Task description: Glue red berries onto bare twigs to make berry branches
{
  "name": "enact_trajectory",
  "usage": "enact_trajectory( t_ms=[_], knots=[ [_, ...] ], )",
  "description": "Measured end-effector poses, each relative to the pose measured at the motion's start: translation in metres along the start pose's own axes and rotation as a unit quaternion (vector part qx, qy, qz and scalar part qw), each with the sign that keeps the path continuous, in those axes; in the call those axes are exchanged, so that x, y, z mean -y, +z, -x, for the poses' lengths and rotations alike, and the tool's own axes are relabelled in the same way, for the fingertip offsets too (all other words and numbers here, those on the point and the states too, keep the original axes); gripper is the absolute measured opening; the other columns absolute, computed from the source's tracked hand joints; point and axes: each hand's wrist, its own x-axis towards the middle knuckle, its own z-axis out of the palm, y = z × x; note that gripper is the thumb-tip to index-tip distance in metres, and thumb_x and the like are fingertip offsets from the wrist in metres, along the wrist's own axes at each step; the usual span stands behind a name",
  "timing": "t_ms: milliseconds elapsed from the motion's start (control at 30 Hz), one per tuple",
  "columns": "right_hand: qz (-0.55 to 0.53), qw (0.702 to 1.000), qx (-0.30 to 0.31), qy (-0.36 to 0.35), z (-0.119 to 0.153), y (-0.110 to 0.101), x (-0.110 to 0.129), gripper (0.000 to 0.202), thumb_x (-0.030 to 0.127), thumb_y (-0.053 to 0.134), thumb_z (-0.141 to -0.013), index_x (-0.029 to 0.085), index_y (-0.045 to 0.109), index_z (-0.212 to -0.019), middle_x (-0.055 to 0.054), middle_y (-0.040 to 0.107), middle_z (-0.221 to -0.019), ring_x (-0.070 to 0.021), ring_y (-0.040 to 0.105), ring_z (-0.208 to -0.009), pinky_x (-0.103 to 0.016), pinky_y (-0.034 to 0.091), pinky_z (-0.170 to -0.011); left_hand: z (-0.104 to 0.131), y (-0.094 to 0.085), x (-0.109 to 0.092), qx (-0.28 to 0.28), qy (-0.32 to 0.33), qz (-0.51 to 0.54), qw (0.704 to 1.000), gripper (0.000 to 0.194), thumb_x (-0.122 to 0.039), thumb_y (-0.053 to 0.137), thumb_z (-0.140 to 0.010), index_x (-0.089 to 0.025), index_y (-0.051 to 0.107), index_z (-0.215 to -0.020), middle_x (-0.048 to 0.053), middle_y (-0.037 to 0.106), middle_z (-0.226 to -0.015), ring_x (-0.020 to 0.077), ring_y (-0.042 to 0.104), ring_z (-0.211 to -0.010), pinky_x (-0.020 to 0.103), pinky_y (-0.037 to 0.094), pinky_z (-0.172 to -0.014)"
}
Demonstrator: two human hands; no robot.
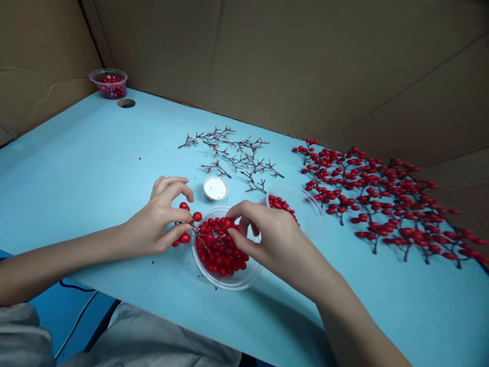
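Between the thumb and forefinger of my left hand (162, 219) is a small artificial berry branch (196, 229), with a few red berries on it beside the fingers. My right hand (263, 229) pinches a red berry (226, 223) over the bowl. Beneath both hands stands a clear plastic bowl (233, 284) with many loose red berries (221, 255) in it. Just behind the bowl, a small white cup (216, 188) holds something white with dark specks.
Bare brown twigs (244, 155) lie behind the cup. Many berry-covered branches (382, 199) spread over the right side. Another clear tub (305, 204) with small red pieces is partly behind my right hand. A further tub (110, 86) stands at the far left corner, near a round table hole (126, 103).
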Motion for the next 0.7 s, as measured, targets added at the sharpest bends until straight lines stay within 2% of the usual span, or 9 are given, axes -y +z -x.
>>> enact_trajectory(
  t_ms=[167, 267, 367, 467, 600, 700],
  knots=[
    [0.109, 0.982, 0.157, 0.002, 0.000, 0.000, -0.003, 0.008, 0.011, 0.051, -0.073, 0.018, 0.055, -0.076, -0.002, 0.059, -0.074, -0.0106, 0.053, -0.055, -0.020, 0.031, -0.044, 0.000, -0.001, 0.000, -0.010, -0.021, -0.015, 1.000, 0.016, -0.015, 0.047, -0.077, -0.016, 0.058, -0.065, 0.007, 0.044, -0.093, 0.0272, 0.033, -0.110, 0.049, 0.032, -0.089],
    [0.160, 0.965, 0.208, 0.012, -0.002, 0.001, -0.001, 0.008, 0.015, 0.050, -0.077, 0.018, 0.058, -0.075, -0.003, 0.061, -0.073, -0.0127, 0.055, -0.055, -0.022, 0.026, -0.042, 0.001, 0.000, 0.001, -0.014, -0.020, -0.030, 0.999, 0.017, -0.015, 0.047, -0.077, -0.016, 0.058, -0.065, 0.008, 0.044, -0.093, 0.0280, 0.034, -0.110, 0.053, 0.029, -0.090],
    [0.176, 0.966, 0.187, 0.019, -0.007, 0.009, 0.001, 0.019, 0.019, 0.044, -0.082, 0.017, 0.059, -0.071, -0.004, 0.062, -0.069, -0.0138, 0.057, -0.056, -0.023, 0.025, -0.044, 0.001, 0.002, 0.002, -0.025, -0.016, -0.041, 0.999, 0.016, -0.015, 0.047, -0.077, -0.017, 0.059, -0.066, 0.008, 0.045, -0.093, 0.0283, 0.035, -0.110, 0.053, 0.029, -0.089],
    [0.183, 0.972, 0.147, 0.024, -0.014, 0.024, 0.004, 0.019, 0.022, 0.042, -0.083, 0.017, 0.058, -0.073, -0.004, 0.063, -0.069, -0.0138, 0.057, -0.055, -0.024, 0.025, -0.044, 0.001, 0.002, 0.001, -0.026, -0.030, -0.053, 0.998, 0.015, -0.014, 0.047, -0.076, -0.017, 0.058, -0.066, 0.008, 0.046, -0.093, 0.0280, 0.034, -0.110, 0.053, 0.030, -0.089],
    [0.173, 0.972, 0.156, 0.019, -0.019, 0.044, 0.003, 0.016, 0.020, 0.044, -0.081, 0.015, 0.058, -0.075, -0.005, 0.063, -0.074, -0.0151, 0.059, -0.061, -0.024, 0.027, -0.046, 0.001, 0.001, -0.002, -0.026, -0.043, -0.079, 0.996, 0.015, -0.013, 0.047, -0.076, -0.017, 0.057, -0.065, 0.008, 0.047, -0.093, 0.0283, 0.034, -0.111, 0.054, 0.028, -0.090],
    [0.166, 0.974, 0.152, 0.014, -0.019, 0.046, 0.000, 0.013, 0.019, 0.045, -0.080, 0.015, 0.057, -0.076, -0.005, 0.063, -0.074, -0.0152, 0.058, -0.062, -0.024, 0.030, -0.047, 0.001, 0.001, -0.002, -0.040, -0.034, -0.099, 0.994, 0.016, -0.014, 0.047, -0.076, -0.017, 0.056, -0.063, 0.008, 0.047, -0.092, 0.0290, 0.035, -0.111, 0.055, 0.028, -0.089]
  ],
)
